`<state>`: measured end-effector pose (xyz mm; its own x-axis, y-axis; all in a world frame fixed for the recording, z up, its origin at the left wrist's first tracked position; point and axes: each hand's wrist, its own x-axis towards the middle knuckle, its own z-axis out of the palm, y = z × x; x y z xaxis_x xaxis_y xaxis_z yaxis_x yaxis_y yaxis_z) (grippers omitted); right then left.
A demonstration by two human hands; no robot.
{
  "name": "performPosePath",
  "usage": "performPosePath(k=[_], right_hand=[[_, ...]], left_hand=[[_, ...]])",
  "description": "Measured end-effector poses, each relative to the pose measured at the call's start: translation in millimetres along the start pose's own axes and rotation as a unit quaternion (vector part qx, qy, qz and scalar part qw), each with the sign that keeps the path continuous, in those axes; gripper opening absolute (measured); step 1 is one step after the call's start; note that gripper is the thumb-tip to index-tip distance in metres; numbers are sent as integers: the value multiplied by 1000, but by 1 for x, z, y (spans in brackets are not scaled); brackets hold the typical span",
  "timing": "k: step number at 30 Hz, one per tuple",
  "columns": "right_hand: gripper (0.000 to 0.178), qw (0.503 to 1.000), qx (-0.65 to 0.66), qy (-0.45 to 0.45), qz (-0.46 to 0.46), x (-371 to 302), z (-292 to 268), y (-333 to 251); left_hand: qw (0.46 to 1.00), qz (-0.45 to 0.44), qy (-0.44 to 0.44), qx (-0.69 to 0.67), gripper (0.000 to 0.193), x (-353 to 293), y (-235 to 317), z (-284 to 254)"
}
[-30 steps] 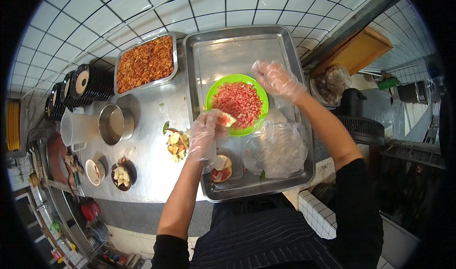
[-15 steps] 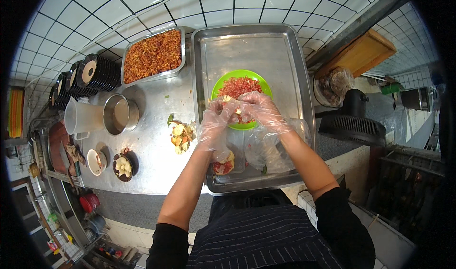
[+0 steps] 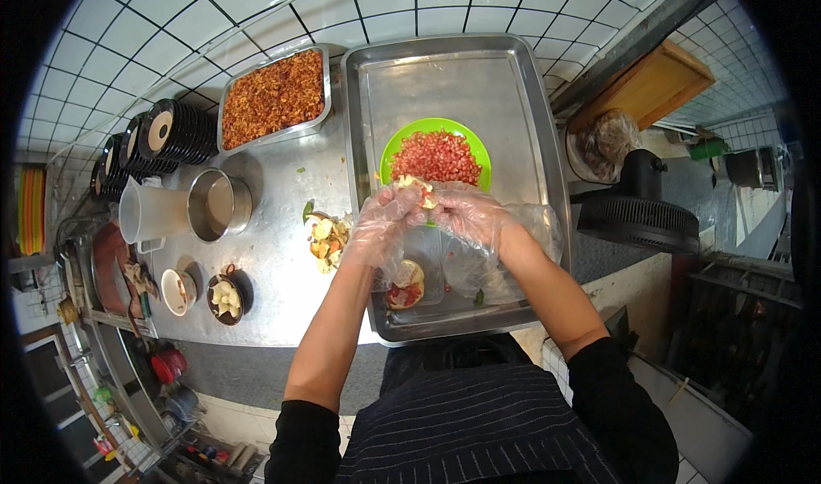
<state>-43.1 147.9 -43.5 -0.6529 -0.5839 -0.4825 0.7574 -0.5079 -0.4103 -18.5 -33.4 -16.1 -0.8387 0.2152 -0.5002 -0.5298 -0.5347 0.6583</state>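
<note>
Both of my hands wear clear plastic gloves and meet over the near edge of a green plate [image 3: 481, 142]. Red pomegranate seeds [image 3: 440, 157] are heaped on the plate. Between my left hand [image 3: 385, 221] and my right hand [image 3: 466, 215] is a piece of pomegranate [image 3: 417, 189], pale yellow with some red, closed in the fingers of both. Beneath my left wrist, a cut pomegranate [image 3: 405, 286] with red seeds showing lies in a clear container [image 3: 434, 266]. The plate and container rest in a large metal tray [image 3: 528, 116]. Clear plastic [image 3: 487, 270] lies under my right forearm.
Left of the tray lie pomegranate peels [image 3: 327, 241]. Farther left stand a metal pot [image 3: 219, 205], a plastic jug [image 3: 152, 210], a white bowl [image 3: 177, 292] and a dark bowl of pale pieces [image 3: 227, 300]. A pan of reddish-brown crumbs [image 3: 275, 99], stacked black dishes [image 3: 178, 132] and a black fan [image 3: 637, 215] surround the workspace.
My hands have drawn slightly nearer to me, and the piece of pomegranate has turned up, showing more of its pale side. More of the seeds on the plate show.
</note>
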Motion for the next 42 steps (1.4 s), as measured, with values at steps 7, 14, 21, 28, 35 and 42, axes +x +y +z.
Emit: performPosePath(k=[7,14,21,28,35,42], right_hand=[[26,930,-341,65,-120,-7,14,-10],[27,914,-371,62,-154,4,20,-6],[26,998,53,-10,-28,12,-6,14],[16,971,236,-39,1,19,7,29],[25,970,-108,147,-163,17,18,33],[28,969,-81,92,-213,14,16,33]], left_hand=[[990,35,94,103,20,3,1,4],[994,-6,58,95,19,4,6,4],[982,-115,80,-126,16,7,11,12],[982,-113,72,-135,15,12,6,6],[987,-112,102,-59,26,6,14,22],[979,-120,43,-156,26,21,6,9]])
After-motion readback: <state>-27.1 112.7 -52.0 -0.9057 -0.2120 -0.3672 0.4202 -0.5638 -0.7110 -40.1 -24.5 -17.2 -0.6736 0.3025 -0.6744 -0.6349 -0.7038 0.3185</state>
